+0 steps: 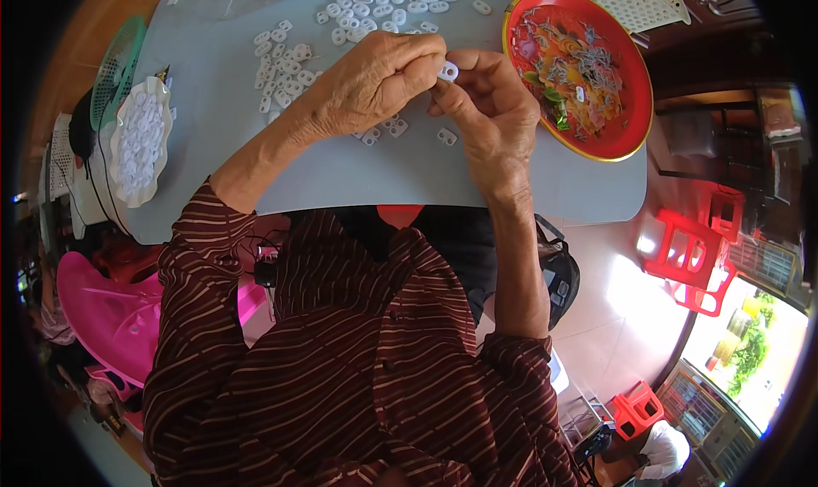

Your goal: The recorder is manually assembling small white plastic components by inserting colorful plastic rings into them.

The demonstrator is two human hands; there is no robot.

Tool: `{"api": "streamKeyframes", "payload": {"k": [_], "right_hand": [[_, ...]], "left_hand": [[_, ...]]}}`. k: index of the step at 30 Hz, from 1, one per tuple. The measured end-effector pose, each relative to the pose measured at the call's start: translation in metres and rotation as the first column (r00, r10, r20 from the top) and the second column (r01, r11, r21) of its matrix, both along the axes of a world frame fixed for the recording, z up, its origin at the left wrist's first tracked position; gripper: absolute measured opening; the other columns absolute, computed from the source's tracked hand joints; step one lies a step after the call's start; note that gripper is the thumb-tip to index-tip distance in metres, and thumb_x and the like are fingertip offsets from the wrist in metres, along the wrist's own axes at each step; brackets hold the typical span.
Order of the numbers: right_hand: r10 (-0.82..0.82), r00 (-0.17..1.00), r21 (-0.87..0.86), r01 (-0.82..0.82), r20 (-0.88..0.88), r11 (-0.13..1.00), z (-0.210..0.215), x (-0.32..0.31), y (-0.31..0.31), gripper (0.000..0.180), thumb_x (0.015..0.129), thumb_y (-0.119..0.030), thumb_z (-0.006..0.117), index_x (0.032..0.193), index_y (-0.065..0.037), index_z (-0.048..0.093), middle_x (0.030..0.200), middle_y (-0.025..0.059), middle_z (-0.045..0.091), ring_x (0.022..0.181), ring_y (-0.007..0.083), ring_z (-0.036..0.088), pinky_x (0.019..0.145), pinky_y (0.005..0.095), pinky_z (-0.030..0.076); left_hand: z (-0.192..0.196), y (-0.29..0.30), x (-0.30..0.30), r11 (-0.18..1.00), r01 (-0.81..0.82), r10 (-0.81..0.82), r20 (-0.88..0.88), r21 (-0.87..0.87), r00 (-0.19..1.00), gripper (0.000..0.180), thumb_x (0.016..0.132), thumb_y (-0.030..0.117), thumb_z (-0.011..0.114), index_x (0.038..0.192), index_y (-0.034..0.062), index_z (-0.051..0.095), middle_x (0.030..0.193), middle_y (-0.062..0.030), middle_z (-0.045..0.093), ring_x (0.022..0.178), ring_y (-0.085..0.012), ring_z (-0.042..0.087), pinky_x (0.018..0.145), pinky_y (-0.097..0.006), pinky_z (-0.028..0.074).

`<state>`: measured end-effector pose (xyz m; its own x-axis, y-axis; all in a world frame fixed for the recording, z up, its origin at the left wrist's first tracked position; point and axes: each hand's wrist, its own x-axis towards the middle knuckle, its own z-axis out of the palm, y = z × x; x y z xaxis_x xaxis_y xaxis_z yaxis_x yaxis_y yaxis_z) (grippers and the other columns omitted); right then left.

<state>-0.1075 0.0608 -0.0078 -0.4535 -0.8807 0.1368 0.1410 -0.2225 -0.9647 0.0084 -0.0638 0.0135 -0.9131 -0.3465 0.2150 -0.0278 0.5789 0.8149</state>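
Note:
Both hands meet above the grey table. Between their fingertips sits a small white oval plastic piece [448,71] with holes in it. My right hand [498,108] pinches this piece with thumb and forefinger, its other fingers curled behind. My left hand [375,82] is closed, its fingertips pressed against the piece's left end; what lies inside those fingers is hidden. Just below the hands lie a few like pieces [396,126] and one lone piece [446,136]. A loose spread of the same pieces [281,69] lies left of my left forearm, with a larger pile [366,5] beyond.
A red round tray [635,133] with a gold rim holds many small metal parts, with one white piece among them. A white scalloped dish [119,167] full of white pieces stands at the left edge, by a green fan [119,69]. Red stools [688,247] stand on the right.

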Motion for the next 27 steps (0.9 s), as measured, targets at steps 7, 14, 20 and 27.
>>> {"api": "streamKeyframes", "payload": {"k": [7,14,20,27], "right_hand": [[-0.098,0.988,-0.084,0.089,-0.119,0.993,-0.004,0.009,-0.006,0.027,0.078,0.003,0.067,0.101,0.002,0.053,0.082,0.0064,0.062,0.072,0.0102,0.059,0.065,0.0223,0.049],[-0.186,0.917,-0.068,0.173,-0.353,0.983,-0.013,0.005,-0.006,0.026,0.073,0.004,0.069,0.094,-0.001,0.055,0.072,0.0034,0.061,0.067,0.0083,0.058,0.06,0.0229,0.047],[-0.131,0.968,-0.045,0.124,-0.214,0.991,-0.009,0.005,-0.003,0.024,0.074,0.005,0.069,0.094,0.001,0.055,0.073,0.0039,0.062,0.067,0.0079,0.058,0.062,0.023,0.048],[-0.139,0.929,0.002,0.149,-0.344,0.989,-0.005,0.006,0.0,0.021,0.074,0.004,0.069,0.091,0.003,0.056,0.071,0.0055,0.061,0.066,0.0088,0.058,0.062,0.024,0.049]], "left_hand": [[-0.005,0.0,-0.003,0.996,-0.053,0.057,-0.06,0.074,0.997,0.026,0.093,0.024,0.044,0.085,-0.0009,0.046,0.063,-0.0044,0.04,0.059,-0.012,0.037,0.054,-0.03,0.035],[-0.007,0.007,-0.001,0.992,-0.072,0.076,-0.039,0.108,0.996,0.026,0.092,0.023,0.043,0.084,-0.0011,0.043,0.062,-0.0063,0.036,0.058,-0.0132,0.035,0.054,-0.031,0.034],[-0.006,0.013,-0.002,0.99,-0.084,0.09,-0.052,0.109,0.995,0.024,0.09,0.022,0.041,0.079,0.0,0.04,0.06,-0.0073,0.035,0.057,-0.0146,0.032,0.052,-0.032,0.033],[-0.007,0.014,0.0,0.989,-0.063,0.07,-0.053,0.131,0.996,0.025,0.09,0.021,0.041,0.077,0.0001,0.04,0.06,-0.007,0.036,0.056,-0.0139,0.033,0.052,-0.032,0.033]]}}
